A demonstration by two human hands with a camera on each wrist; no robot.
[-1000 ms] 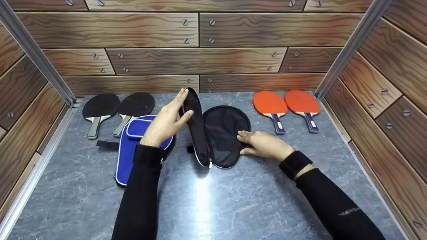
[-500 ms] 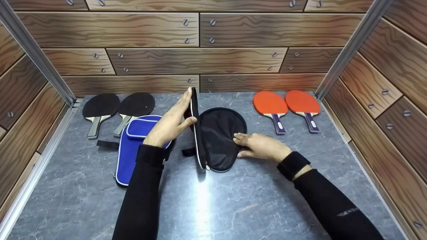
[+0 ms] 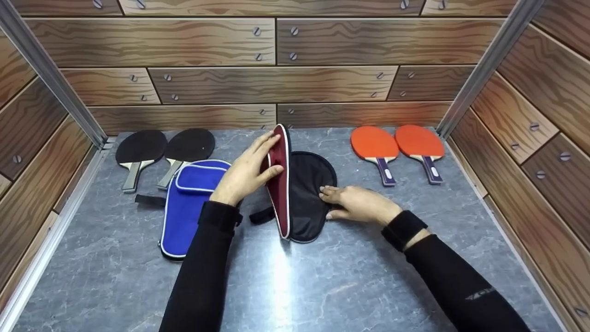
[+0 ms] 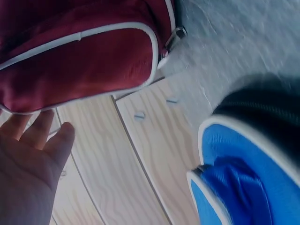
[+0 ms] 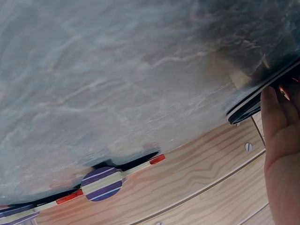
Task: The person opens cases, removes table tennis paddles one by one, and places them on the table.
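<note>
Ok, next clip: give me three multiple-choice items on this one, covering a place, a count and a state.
1. Where does the blue case lie?
A. left of the maroon case
B. right of the red paddles
C. on the black paddles

2. How many paddles are on the table?
A. two
B. four
C. six

3. How is the maroon case's flap?
A. zipped flat
B. raised on edge
C. torn off

Answers: 1 A, it sits beside the left hand. 2 B, two black, two red. 3 B, the left hand props it up while the right hand rests on the black lining.
</note>
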